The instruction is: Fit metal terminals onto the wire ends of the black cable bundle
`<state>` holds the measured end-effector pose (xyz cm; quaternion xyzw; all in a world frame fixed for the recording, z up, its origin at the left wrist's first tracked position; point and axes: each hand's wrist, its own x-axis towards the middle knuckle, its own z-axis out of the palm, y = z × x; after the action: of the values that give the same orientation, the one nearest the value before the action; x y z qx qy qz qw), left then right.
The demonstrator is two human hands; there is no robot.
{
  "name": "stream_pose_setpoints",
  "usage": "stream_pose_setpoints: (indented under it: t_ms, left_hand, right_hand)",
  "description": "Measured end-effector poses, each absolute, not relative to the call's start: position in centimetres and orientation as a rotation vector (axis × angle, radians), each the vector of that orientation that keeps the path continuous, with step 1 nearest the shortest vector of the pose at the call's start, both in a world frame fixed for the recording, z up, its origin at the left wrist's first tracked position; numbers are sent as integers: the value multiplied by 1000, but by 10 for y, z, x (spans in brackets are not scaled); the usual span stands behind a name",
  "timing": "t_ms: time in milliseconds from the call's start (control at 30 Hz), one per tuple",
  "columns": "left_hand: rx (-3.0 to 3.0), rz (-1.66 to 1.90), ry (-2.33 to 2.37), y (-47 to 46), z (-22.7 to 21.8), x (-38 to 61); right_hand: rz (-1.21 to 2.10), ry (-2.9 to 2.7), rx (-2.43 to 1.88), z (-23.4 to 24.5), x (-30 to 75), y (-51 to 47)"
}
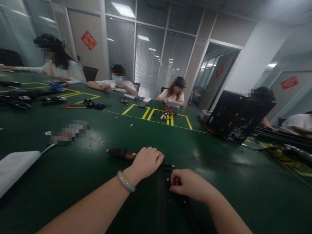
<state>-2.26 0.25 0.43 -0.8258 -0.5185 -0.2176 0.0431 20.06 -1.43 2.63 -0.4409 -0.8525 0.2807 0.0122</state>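
Note:
My left hand (147,162), with a pale green bangle at its wrist, is wrapped over a dark cylindrical tool (120,153). The tool has a black ribbed end on the left and a brownish middle, and its narrow dark end comes out on the right of my fingers. My right hand (187,184) is closed, thumb and fingers drawn together, just right of that narrow end. What it holds, if anything, is hidden. Small pale bits (168,179) lie beside its fingertips. A long dark strip (162,207) runs along the table between my forearms.
The table (90,191) is green with yellow tape outlines (135,110). At left lie a white power bank (8,177) and a blurred-out phone (68,132) on a cable. A black computer case (237,116) stands at right. Dark cables (92,104) lie beyond, and several people sit around.

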Motion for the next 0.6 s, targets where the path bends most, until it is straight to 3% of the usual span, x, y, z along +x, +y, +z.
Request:
stream_pose_setpoints:
  t_ms: [267, 467, 600]
  left_hand:
    - [-2713, -594, -1535, -4, 15, -31]
    - [-2865, -499, -1574, -10, 30, -39]
    - [-2843, -495, -1493, -16, 27, -32]
  right_hand:
    - [857, -2345, -1360, 16, 208, 5]
    - [1072, -1952, -1168, 5, 207, 18]
    - [1313, -2010, -1157, 2, 211, 17]
